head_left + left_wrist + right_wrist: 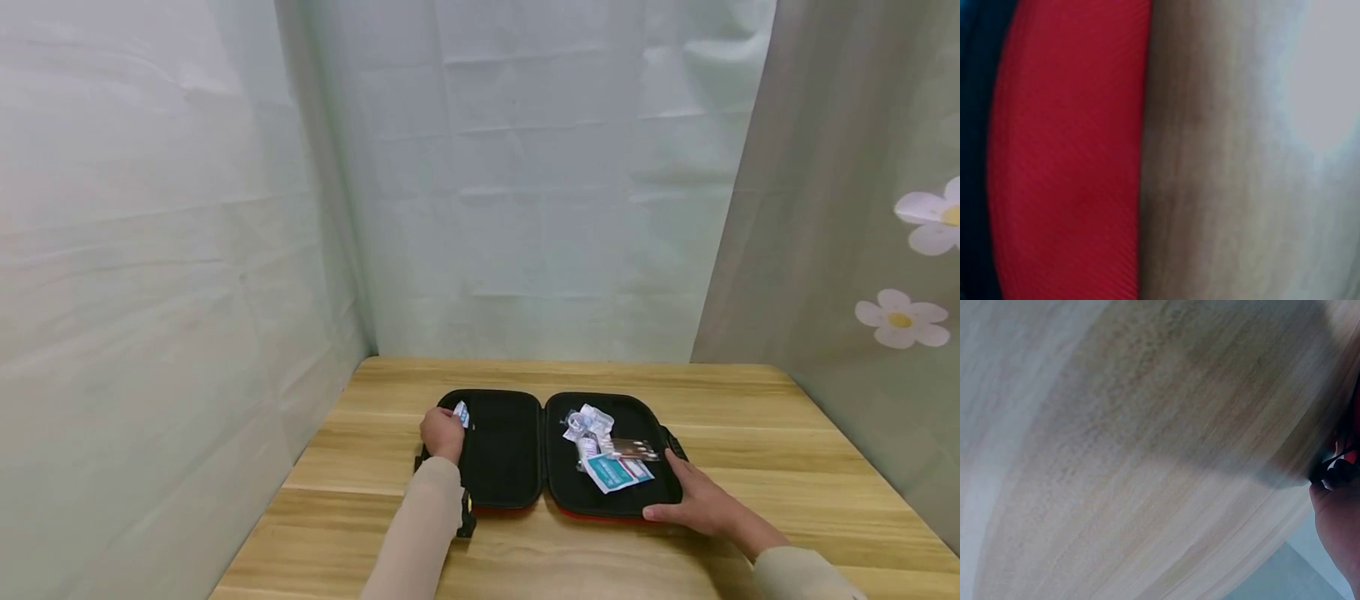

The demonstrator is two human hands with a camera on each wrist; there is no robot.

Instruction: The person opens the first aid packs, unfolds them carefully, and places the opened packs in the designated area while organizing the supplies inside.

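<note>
A black-lined, red-shelled zip case (504,467) lies unfolded flat on the table. My left hand (442,433) is over the outer rim of its left half and pinches a small white packet with blue print (462,414); the fingertips are mostly hidden. My right hand (701,498) grips the right half's outer edge, thumb on the near corner. Inside that half lie a teal-and-white packet (613,473), a clear bag of brown strips (636,450), and crumpled white wrapped items (590,423). The left wrist view shows the red shell (1072,150) close up.
The wooden table (540,550) extends around the case on all sides. Pale fabric sheets (540,183) hang behind the table and along its sides. A black carry handle (675,442) sticks out from the case's right side.
</note>
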